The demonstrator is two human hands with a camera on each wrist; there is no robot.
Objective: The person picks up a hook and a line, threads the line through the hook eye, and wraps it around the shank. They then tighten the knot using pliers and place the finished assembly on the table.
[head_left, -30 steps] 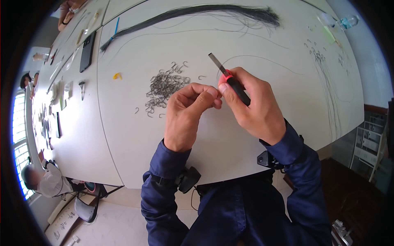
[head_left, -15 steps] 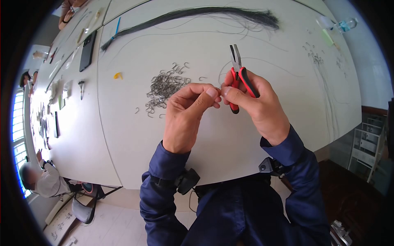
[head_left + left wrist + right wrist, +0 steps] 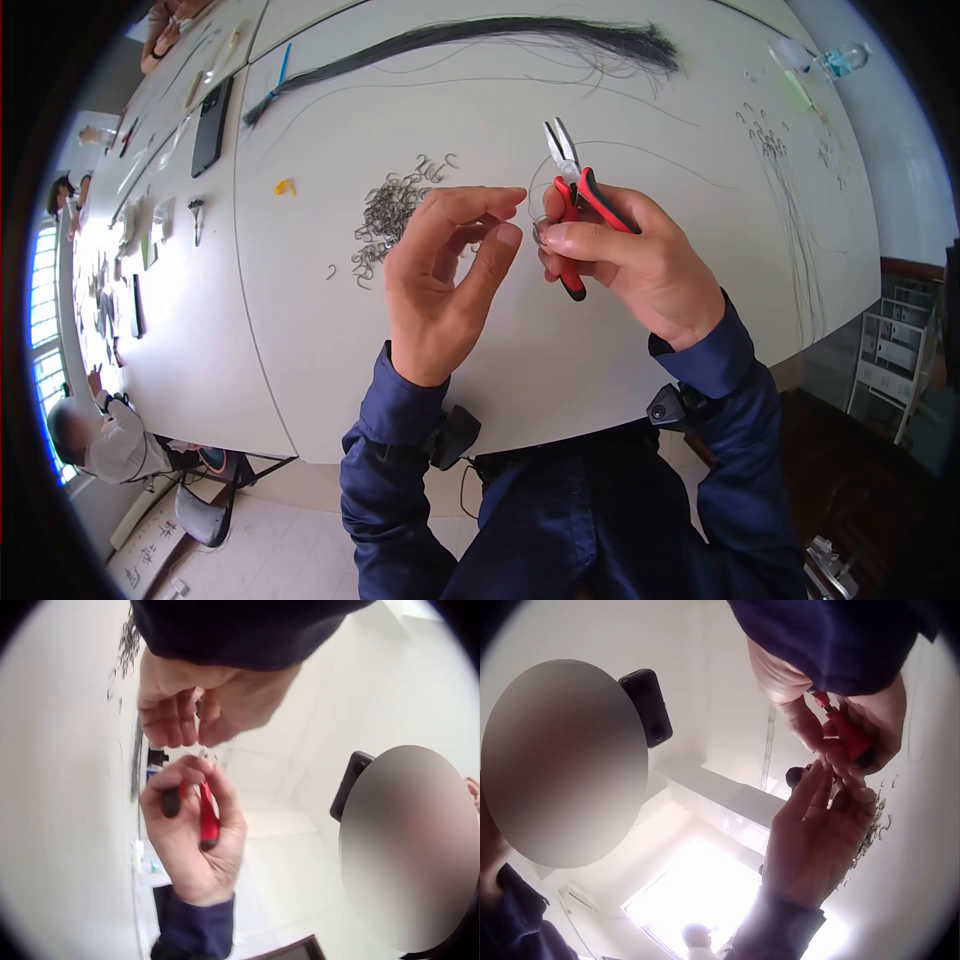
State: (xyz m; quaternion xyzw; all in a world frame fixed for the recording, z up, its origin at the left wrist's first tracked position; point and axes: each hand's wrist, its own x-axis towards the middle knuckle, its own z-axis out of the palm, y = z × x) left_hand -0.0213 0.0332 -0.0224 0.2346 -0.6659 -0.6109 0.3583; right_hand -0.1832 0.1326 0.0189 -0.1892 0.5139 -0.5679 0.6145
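In the head view my right hand [image 3: 645,260] holds pliers [image 3: 569,172] with red and black handles against the palm, their metal tips pointing away and slightly apart. The same hand's thumb and forefinger pinch a small metal hook [image 3: 539,232], where a thin dark line curves off over the table. My left hand [image 3: 440,265] hovers just to the left, thumb and fingers parted, nothing visible between them. Behind it lies a pile of small metal hooks [image 3: 388,212], partly covered by that hand. The left wrist view shows the pliers' red handle [image 3: 209,817] across the right palm.
A long bundle of dark strands [image 3: 480,38] stretches along the table's far side. Hooks on lines [image 3: 785,190] lie at the right. At the left are a yellow piece [image 3: 285,187], a black phone [image 3: 211,128] and a small brush-like tool [image 3: 196,220]. Other people sit beyond.
The pliers have turned in my right hand, so both handles now show. My left fingers have come away from the right fingertips, parted and moved slightly left.
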